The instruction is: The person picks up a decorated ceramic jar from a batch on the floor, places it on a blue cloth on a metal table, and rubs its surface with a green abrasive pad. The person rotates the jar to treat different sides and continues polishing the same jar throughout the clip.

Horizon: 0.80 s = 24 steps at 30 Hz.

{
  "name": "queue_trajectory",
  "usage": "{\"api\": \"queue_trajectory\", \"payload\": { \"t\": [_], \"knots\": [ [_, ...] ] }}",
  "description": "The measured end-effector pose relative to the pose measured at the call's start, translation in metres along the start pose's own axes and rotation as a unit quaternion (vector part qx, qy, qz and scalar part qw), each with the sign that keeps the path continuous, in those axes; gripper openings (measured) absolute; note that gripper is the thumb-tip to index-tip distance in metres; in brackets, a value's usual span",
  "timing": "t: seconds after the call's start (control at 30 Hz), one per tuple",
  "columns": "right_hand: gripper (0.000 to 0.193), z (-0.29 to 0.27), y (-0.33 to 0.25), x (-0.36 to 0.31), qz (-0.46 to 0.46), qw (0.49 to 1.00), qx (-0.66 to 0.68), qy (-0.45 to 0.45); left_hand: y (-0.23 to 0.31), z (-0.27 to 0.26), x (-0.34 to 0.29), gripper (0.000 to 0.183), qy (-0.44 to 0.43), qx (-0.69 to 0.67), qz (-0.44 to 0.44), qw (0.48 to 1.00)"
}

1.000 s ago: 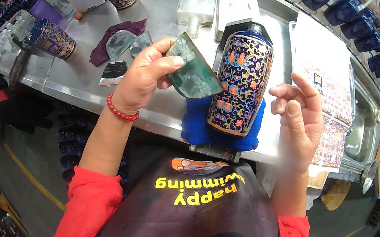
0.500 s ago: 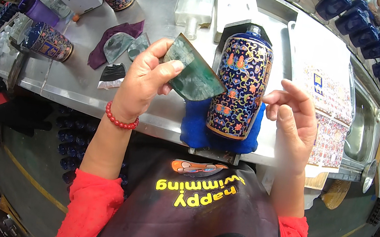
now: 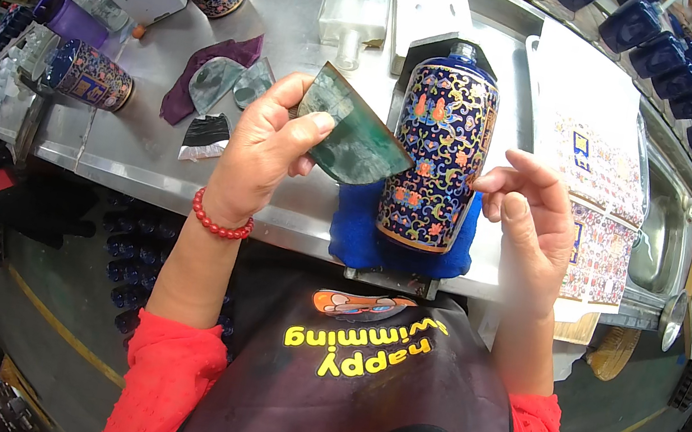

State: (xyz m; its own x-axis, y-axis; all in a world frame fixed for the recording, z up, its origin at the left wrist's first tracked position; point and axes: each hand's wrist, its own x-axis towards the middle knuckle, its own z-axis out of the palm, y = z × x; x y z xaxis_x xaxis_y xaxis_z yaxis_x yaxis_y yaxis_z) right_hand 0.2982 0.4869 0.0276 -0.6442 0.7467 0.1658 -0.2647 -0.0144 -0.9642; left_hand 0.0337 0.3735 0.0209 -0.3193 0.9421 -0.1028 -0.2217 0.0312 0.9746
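Observation:
My left hand (image 3: 272, 135) pinches a flat green translucent scraper (image 3: 354, 140) between thumb and fingers. The scraper's pointed right end is beside a dark blue bottle (image 3: 436, 158), overlapping its left edge in view. Colourful floral decoration covers the bottle, which lies with its neck pointing away, on a blue cloth (image 3: 351, 240) and in front of a black holder (image 3: 428, 51). At the bottle's right side, my right hand (image 3: 538, 216) has its fingers bent and apart, with nothing visible in them. Its fingertips are close to the bottle; I cannot tell whether they touch.
Printed floral decal sheets (image 3: 601, 167) lie at right, near a sink (image 3: 659, 232). Scraper pieces (image 3: 214, 84) rest on a purple cloth (image 3: 177, 105) at left. Behind stand a clear bottle (image 3: 353, 7) and a white container (image 3: 426, 10). More decorated bottles (image 3: 90, 77) are at left.
My right hand has shifted slightly left, closer to the bottle's side. My left hand and the scraper have hardly moved.

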Motion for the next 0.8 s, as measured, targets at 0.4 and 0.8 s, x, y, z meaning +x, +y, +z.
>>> {"api": "queue_trajectory", "payload": {
  "t": [0.4,0.8],
  "knots": [
    [0.040,-0.0012,0.0016,-0.0020,0.001,1.000,-0.018,0.005,-0.0001,0.0005,-0.0019,0.026,0.001,0.003,0.000,1.000],
    [0.040,0.0002,0.0021,-0.0032,-0.002,1.000,-0.016,0.008,0.0018,0.0009,-0.0042,0.026,0.000,0.025,0.005,1.000]
  ]
}}
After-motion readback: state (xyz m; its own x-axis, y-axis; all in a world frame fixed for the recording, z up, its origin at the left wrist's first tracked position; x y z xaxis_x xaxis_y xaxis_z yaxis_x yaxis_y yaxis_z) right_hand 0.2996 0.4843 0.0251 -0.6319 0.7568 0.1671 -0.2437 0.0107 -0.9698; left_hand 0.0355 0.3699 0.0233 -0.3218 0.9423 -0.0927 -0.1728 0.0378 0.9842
